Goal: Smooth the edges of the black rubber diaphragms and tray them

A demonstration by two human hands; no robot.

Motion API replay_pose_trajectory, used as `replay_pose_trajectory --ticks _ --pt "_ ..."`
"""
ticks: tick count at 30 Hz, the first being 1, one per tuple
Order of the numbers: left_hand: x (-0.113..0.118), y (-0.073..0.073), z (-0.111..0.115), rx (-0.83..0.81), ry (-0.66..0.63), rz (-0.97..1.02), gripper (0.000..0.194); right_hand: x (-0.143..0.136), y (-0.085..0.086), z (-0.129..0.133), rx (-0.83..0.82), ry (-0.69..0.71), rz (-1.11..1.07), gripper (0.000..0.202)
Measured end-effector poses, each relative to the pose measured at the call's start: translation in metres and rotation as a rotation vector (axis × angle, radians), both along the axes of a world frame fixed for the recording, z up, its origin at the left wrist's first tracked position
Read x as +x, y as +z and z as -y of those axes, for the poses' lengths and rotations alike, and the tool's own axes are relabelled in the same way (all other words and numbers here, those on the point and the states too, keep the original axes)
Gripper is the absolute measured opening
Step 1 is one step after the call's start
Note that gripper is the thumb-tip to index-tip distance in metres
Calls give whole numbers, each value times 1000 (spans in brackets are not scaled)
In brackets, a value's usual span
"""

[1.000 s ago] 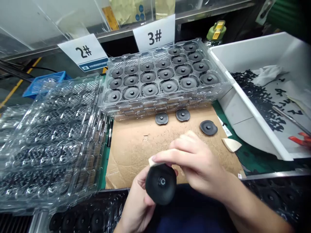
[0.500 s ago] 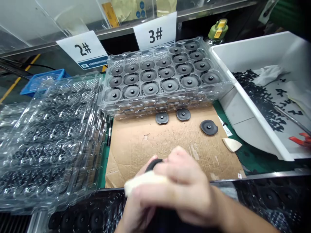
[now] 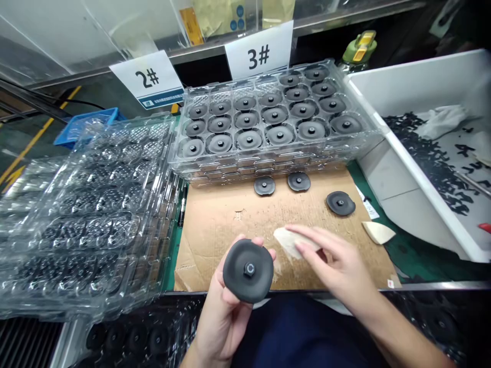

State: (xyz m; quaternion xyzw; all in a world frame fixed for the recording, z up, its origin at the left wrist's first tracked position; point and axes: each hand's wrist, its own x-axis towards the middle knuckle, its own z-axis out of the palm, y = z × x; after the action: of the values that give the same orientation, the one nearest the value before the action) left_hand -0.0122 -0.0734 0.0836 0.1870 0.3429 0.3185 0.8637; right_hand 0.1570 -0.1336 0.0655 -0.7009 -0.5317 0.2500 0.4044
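My left hand (image 3: 226, 306) grips a round black rubber disc (image 3: 240, 263) by its edge, its face with the metal centre stud turned up toward me. Off to the right, my right hand (image 3: 337, 260) pinches a cream-coloured wiping pad (image 3: 287, 240) between thumb and fingers, just above the cardboard sheet (image 3: 207, 230). Pad and disc are apart. Three similar discs lie loose on the cardboard: one disc (image 3: 264, 185) by the tray, another disc (image 3: 298, 181) beside it, and a third disc (image 3: 340, 203) farther right. A second cream pad (image 3: 378, 232) rests at the cardboard's right edge.
A stacked clear plastic tray (image 3: 245, 157) with many discs stands behind the cardboard. Clear empty trays (image 3: 88, 214) are piled at left. On the right is a white bin (image 3: 414, 179) with black scraps (image 3: 425, 153) and a glove. A green-lidded bottle (image 3: 358, 51) stands at the back.
My hands were together, with the pad against the disc. Now they are apart: the right hand has moved right with the pad, and the disc faces up in my left hand.
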Motion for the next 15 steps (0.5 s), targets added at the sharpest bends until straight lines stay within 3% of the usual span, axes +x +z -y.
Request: replay_pose_trajectory --ticks 2,5,7,10,13,15 --pt "1 -2 2 1 11 3 57 -10 35 -10 211 6 13 31" --pt "-2 -7 1 -29 -10 2 49 -28 63 -17 399 269 60 31" --pt "-6 -10 -1 -13 13 4 47 -35 66 -18 332 397 42 28" --pt "-7 -13 -1 12 62 4 49 -37 62 -24 187 417 27 24" --pt "-4 -10 1 -29 -9 3 36 -37 60 -30 299 288 110 27" --pt "-4 -7 0 -37 -33 24 34 -35 63 -28 366 348 112 29"
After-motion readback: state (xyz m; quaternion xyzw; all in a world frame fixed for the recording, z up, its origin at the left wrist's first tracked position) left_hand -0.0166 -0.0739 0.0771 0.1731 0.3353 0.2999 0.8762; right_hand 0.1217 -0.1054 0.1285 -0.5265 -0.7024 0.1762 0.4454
